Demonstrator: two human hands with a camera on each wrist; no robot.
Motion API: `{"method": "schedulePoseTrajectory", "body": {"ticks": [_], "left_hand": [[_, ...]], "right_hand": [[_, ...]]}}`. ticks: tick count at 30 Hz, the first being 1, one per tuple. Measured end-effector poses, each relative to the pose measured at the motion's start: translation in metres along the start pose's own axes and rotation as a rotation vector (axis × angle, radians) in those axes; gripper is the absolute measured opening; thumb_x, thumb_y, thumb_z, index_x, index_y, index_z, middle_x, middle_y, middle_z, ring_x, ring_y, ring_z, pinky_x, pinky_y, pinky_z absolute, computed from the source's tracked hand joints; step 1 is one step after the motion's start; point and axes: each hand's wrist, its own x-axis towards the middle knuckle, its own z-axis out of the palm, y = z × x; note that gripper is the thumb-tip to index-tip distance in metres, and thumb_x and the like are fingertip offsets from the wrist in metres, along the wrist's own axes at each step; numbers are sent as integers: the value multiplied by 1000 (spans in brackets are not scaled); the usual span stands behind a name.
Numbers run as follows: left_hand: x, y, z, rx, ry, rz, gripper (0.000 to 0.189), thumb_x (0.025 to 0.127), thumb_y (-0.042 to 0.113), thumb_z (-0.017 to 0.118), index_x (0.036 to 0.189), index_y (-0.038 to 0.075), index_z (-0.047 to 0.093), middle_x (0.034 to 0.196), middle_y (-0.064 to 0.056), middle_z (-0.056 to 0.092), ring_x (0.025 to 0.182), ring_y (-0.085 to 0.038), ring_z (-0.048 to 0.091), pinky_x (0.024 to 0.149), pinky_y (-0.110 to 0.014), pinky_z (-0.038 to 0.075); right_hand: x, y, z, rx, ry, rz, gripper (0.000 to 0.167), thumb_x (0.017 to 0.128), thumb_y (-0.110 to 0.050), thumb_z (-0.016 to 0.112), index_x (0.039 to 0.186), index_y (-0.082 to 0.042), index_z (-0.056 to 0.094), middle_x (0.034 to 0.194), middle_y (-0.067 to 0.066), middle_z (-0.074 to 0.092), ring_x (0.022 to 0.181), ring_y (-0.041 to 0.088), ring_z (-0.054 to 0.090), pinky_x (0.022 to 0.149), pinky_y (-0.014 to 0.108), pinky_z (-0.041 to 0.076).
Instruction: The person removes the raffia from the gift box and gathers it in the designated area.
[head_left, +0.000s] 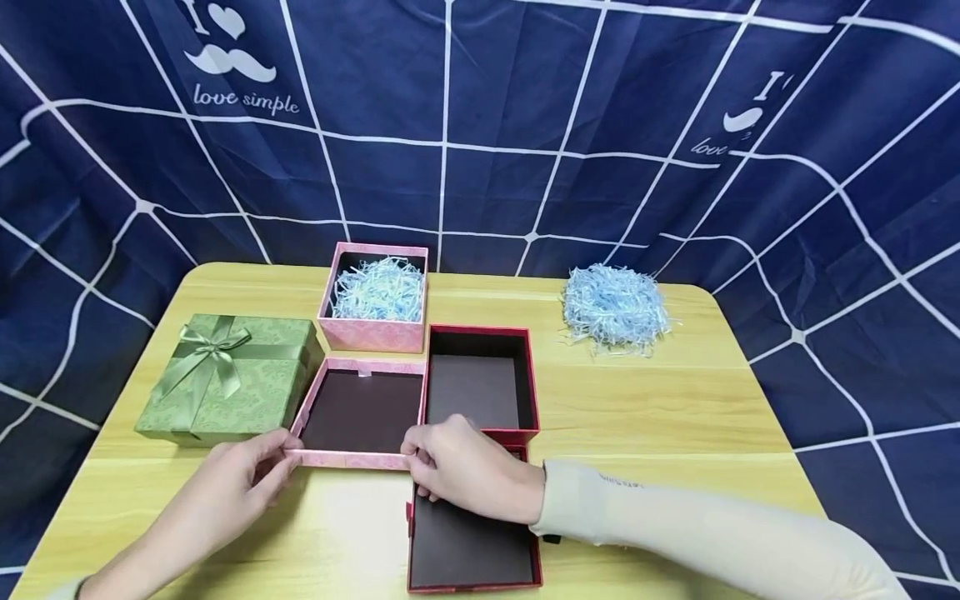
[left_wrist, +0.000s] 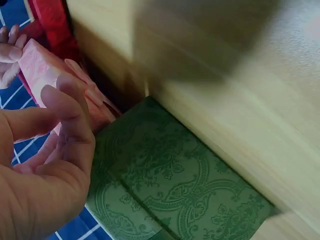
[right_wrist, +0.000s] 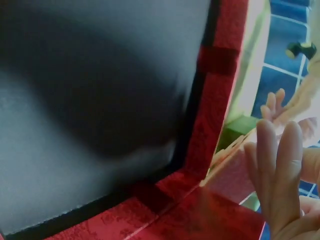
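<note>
A pink box lid (head_left: 365, 412) lies with its dark inside facing up, left of the red box (head_left: 534, 383). My left hand (head_left: 242, 482) pinches its near left corner between thumb and fingers. At the near right corner, my right hand (head_left: 467, 467) grips the rim, its wrist over the upturned red lid (head_left: 474, 546). The left wrist view shows the pink lid's patterned outside with a pink ribbon bow (left_wrist: 90, 90). Beside my left hand sits the green gift box (head_left: 262, 392), tied with a green bow.
Behind the pink lid stands a pink box (head_left: 375, 335) holding blue shredded paper (head_left: 381, 288). A loose heap of blue shredded paper (head_left: 615, 307) lies at the back right of the wooden table (head_left: 645, 408). A dark blue checked cloth (head_left: 495, 100) hangs around the table.
</note>
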Motion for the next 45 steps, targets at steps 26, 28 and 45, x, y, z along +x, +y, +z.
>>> {"method": "schedulePoseTrajectory", "body": {"ticks": [26,28,45], "left_hand": [[-15,-1,28,-431,-111,-379,44,99,-10,64,142,-15,58,122,-12,76,105,-13,72,86,-27,61],[-16,-1,29,-439,-108,-375,46,99,-10,65,144,-15,57,123,-13,75,105,-12,72,86,-27,61],[-13,5,17,-760,-148,-14,52,107,-14,53,157,-2,45,135,-22,66,120,-21,69,76,-42,64]], "right_hand": [[-5,2,20,382,-6,274,43,92,-7,64,133,3,72,119,1,77,81,6,76,80,19,54],[-5,3,20,387,-6,271,42,93,-7,64,133,2,72,119,1,77,81,5,76,79,19,55],[-7,6,9,675,-67,160,38,101,-19,74,135,-2,69,118,-1,75,101,11,74,91,26,57]]}}
